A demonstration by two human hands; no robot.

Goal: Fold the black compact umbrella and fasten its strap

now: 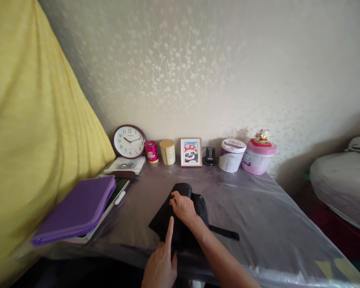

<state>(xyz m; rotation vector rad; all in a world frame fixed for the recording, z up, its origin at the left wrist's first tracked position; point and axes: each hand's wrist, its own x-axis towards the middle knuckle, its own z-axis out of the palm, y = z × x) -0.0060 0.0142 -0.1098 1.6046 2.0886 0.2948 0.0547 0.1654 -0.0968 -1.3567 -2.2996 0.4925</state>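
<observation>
A black fabric bundle [165, 216] with loose folds lies near the front of the table; its exact kind is unclear. A flat black strap [225, 232] sticks out from it to the right. On top of the bundle, my right hand [183, 207] has its fingers bent and closed on the cloth. My left hand [162, 262] is at the bundle's near end, its index finger stretched along the fabric. The left thumb closes against the dark material, while the other left fingers are mostly hidden.
A purple folder [78, 204] lies on books at the left, beside a yellow curtain [33, 120]. Along the wall stand a clock [129, 141], a pink tin [151, 152], a yellow tin [167, 153], a framed panda picture [191, 153], a white tub [232, 156] and a pink tub [258, 158].
</observation>
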